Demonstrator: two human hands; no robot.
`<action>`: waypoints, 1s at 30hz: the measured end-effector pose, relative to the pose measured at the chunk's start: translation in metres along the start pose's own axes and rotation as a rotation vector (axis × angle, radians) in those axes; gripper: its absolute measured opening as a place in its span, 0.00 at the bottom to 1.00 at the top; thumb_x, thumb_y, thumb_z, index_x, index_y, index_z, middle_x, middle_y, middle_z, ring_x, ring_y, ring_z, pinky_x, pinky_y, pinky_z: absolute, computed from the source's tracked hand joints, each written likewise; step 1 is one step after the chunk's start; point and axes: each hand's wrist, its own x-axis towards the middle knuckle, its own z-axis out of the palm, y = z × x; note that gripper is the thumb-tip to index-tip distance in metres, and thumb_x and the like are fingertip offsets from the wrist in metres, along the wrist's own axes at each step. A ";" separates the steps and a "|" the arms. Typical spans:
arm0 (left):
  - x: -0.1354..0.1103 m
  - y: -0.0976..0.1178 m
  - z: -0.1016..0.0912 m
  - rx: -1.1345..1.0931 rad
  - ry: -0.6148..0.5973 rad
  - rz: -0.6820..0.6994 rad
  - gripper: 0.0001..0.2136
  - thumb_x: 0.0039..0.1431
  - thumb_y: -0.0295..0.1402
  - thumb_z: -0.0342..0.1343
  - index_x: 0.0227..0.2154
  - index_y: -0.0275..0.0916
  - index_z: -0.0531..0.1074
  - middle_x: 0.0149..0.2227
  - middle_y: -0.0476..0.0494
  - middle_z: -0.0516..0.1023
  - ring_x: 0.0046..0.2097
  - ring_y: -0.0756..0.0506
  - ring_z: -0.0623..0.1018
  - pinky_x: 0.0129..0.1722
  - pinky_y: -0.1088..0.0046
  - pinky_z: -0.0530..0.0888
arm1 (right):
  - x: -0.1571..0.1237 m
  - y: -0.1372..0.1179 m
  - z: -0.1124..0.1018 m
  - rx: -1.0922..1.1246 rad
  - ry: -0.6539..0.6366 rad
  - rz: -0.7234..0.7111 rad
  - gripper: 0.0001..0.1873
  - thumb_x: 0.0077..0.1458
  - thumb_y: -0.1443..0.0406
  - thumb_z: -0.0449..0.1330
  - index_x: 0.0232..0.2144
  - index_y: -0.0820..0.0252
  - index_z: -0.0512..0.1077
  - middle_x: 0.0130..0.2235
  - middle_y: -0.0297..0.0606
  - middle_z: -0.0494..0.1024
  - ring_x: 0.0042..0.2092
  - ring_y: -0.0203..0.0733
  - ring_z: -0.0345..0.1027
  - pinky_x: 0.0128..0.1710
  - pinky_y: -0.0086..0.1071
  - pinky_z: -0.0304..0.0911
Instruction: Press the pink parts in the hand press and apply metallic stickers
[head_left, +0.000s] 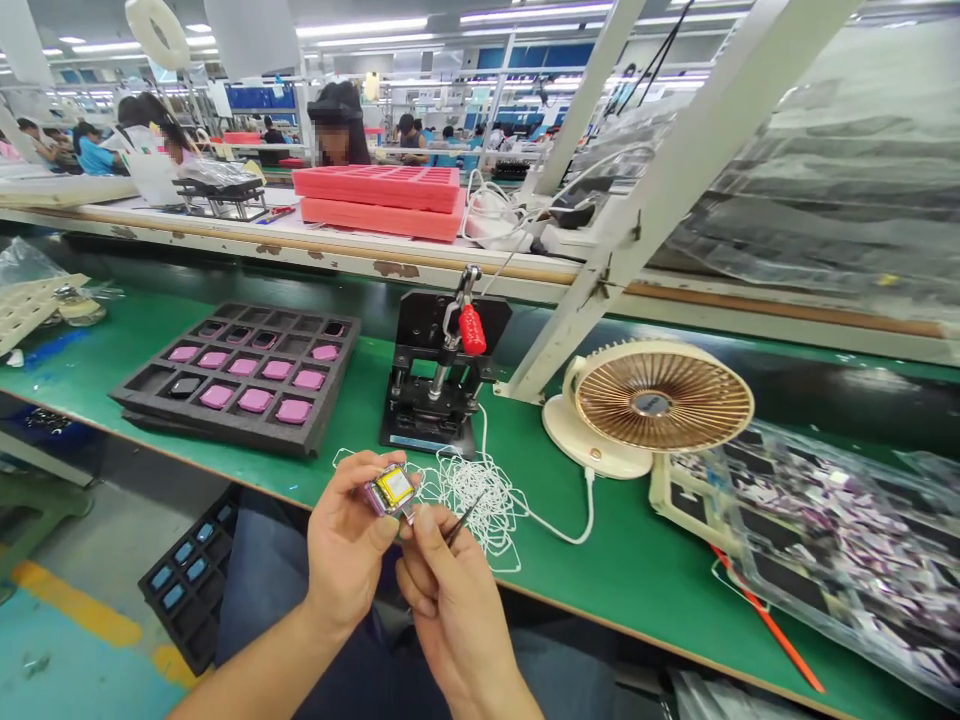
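Note:
My left hand is closed around a small electronic device, which looks like an opened watch body with a purple edge and a yellow-bordered block inside. The open side faces up toward me. My right hand is pinched at the device's lower right edge, thumb against fingers. Dark, thin-tipped tweezers stick out of my right hand, pointing up and right, away from the device. What the right fingertips pinch at the edge is too small to make out. Both hands are above my lap, at the front edge of the green table.
A black foam tray with several pink and black pieces lies left. Behind my hands stands a black clamp press with a red handle. Tangled white cable, a fan and a parts tray are to the right.

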 end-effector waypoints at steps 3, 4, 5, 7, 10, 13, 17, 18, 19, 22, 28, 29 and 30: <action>0.000 0.000 0.000 -0.006 -0.028 0.022 0.14 0.59 0.32 0.72 0.47 0.49 0.83 0.54 0.41 0.72 0.63 0.29 0.75 0.60 0.48 0.78 | -0.003 0.000 0.000 -0.010 -0.007 0.013 0.21 0.56 0.51 0.77 0.30 0.58 0.75 0.19 0.19 0.52 0.19 0.24 0.35 0.17 0.21 0.41; 0.000 0.000 0.001 -0.007 -0.034 0.029 0.14 0.58 0.32 0.73 0.47 0.49 0.83 0.54 0.41 0.72 0.63 0.29 0.75 0.59 0.48 0.78 | -0.003 0.001 0.000 -0.023 0.006 0.002 0.22 0.56 0.50 0.77 0.29 0.58 0.74 0.19 0.19 0.52 0.19 0.24 0.35 0.17 0.22 0.41; -0.001 0.000 0.001 -0.007 -0.035 0.033 0.14 0.58 0.32 0.73 0.46 0.49 0.83 0.53 0.40 0.72 0.63 0.29 0.75 0.59 0.47 0.78 | -0.004 0.002 0.000 -0.043 0.026 -0.015 0.23 0.55 0.50 0.78 0.29 0.58 0.73 0.19 0.19 0.52 0.19 0.25 0.36 0.17 0.22 0.41; -0.001 0.000 0.001 -0.007 -0.034 0.032 0.14 0.57 0.34 0.74 0.46 0.49 0.84 0.53 0.40 0.72 0.62 0.28 0.76 0.58 0.47 0.79 | -0.003 0.006 0.000 -0.099 0.073 -0.059 0.25 0.53 0.48 0.78 0.30 0.57 0.72 0.20 0.20 0.55 0.20 0.25 0.38 0.18 0.22 0.42; -0.004 0.000 0.000 -0.003 -0.027 0.008 0.14 0.56 0.37 0.74 0.46 0.49 0.84 0.52 0.40 0.72 0.61 0.27 0.77 0.57 0.47 0.79 | 0.002 0.012 -0.004 -0.199 0.140 -0.144 0.27 0.50 0.46 0.79 0.31 0.57 0.70 0.26 0.25 0.63 0.21 0.26 0.42 0.19 0.23 0.43; -0.010 -0.004 -0.002 0.011 -0.012 -0.010 0.15 0.56 0.39 0.74 0.47 0.49 0.84 0.52 0.39 0.74 0.60 0.27 0.78 0.59 0.46 0.77 | 0.007 0.016 -0.010 -0.300 0.179 -0.262 0.27 0.49 0.47 0.79 0.32 0.55 0.70 0.32 0.31 0.69 0.24 0.30 0.52 0.21 0.26 0.51; -0.014 -0.014 -0.005 0.022 0.013 -0.031 0.15 0.57 0.40 0.74 0.47 0.49 0.84 0.53 0.40 0.76 0.59 0.29 0.79 0.60 0.47 0.77 | 0.012 0.019 -0.017 -0.380 0.162 -0.346 0.27 0.52 0.45 0.77 0.31 0.54 0.69 0.34 0.33 0.70 0.31 0.38 0.62 0.29 0.30 0.64; -0.015 -0.016 -0.005 0.020 0.013 -0.042 0.15 0.57 0.40 0.74 0.47 0.48 0.84 0.53 0.39 0.76 0.59 0.29 0.79 0.60 0.47 0.77 | 0.012 0.020 -0.018 -0.383 0.168 -0.365 0.27 0.52 0.45 0.77 0.31 0.54 0.68 0.34 0.33 0.69 0.32 0.39 0.63 0.31 0.31 0.65; -0.015 -0.018 -0.005 0.015 0.011 -0.066 0.16 0.57 0.41 0.74 0.47 0.47 0.84 0.53 0.39 0.77 0.59 0.28 0.79 0.60 0.48 0.77 | 0.012 0.022 -0.018 -0.384 0.183 -0.385 0.27 0.52 0.46 0.77 0.30 0.54 0.68 0.34 0.33 0.69 0.33 0.39 0.63 0.33 0.31 0.66; -0.025 -0.018 -0.001 -0.032 0.023 -0.247 0.21 0.55 0.43 0.75 0.50 0.45 0.83 0.52 0.36 0.81 0.58 0.27 0.81 0.58 0.49 0.79 | -0.001 0.023 -0.020 -0.363 0.235 -0.418 0.28 0.51 0.48 0.78 0.30 0.54 0.65 0.32 0.31 0.66 0.33 0.38 0.62 0.35 0.31 0.66; -0.053 -0.018 -0.010 0.109 0.083 -0.825 0.31 0.54 0.44 0.75 0.61 0.56 0.76 0.61 0.46 0.82 0.62 0.29 0.80 0.54 0.60 0.85 | -0.075 -0.014 -0.066 -0.785 0.180 -0.457 0.30 0.67 0.40 0.60 0.26 0.54 0.61 0.24 0.28 0.62 0.25 0.34 0.53 0.27 0.31 0.51; -0.052 -0.024 -0.015 0.154 0.035 -0.892 0.32 0.53 0.45 0.75 0.62 0.58 0.75 0.62 0.48 0.82 0.63 0.29 0.79 0.51 0.62 0.86 | -0.093 -0.030 -0.082 -0.979 0.251 -0.458 0.33 0.70 0.39 0.53 0.23 0.54 0.61 0.22 0.29 0.62 0.24 0.35 0.54 0.26 0.32 0.52; -0.052 -0.032 -0.020 0.189 -0.021 -0.949 0.33 0.52 0.47 0.75 0.62 0.60 0.75 0.62 0.50 0.81 0.63 0.28 0.79 0.48 0.62 0.87 | -0.114 -0.050 -0.100 -1.148 0.370 -0.449 0.36 0.72 0.38 0.47 0.20 0.54 0.62 0.21 0.31 0.64 0.24 0.36 0.58 0.27 0.33 0.55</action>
